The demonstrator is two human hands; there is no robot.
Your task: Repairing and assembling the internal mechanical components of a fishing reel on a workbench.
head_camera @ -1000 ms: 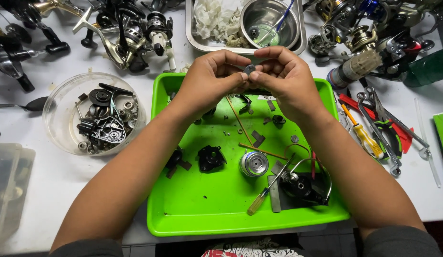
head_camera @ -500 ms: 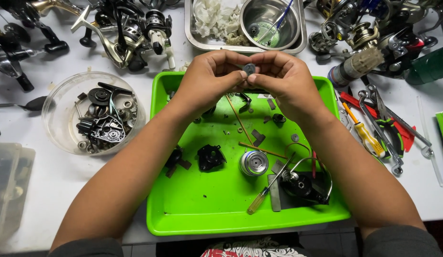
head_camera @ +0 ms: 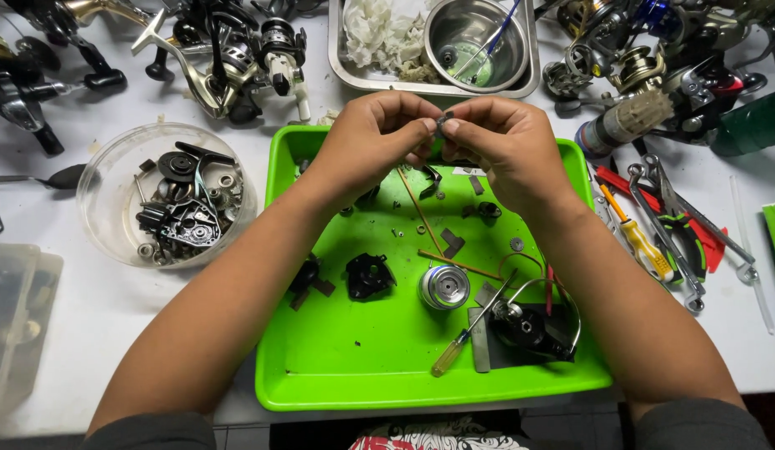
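Over the far edge of the green tray (head_camera: 346, 375), your left hand (head_camera: 367, 146) and right hand (head_camera: 504, 146) meet, both pinching one small dark part (head_camera: 443, 122) between fingertips; it looks rounded, metallic, mostly hidden. On the tray lie one silver spool (head_camera: 444, 287), one yellow-handled screwdriver (head_camera: 467, 337), two thin sticks (head_camera: 421, 212) and one black reel body (head_camera: 529, 327). Near the table's left edge, one clear bowl (head_camera: 104, 200) holds black parts.

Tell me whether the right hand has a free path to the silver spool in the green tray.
Probably yes. The right hand is pinching a small dark part with the left hand, but the silver spool lies uncovered in the green tray just below.
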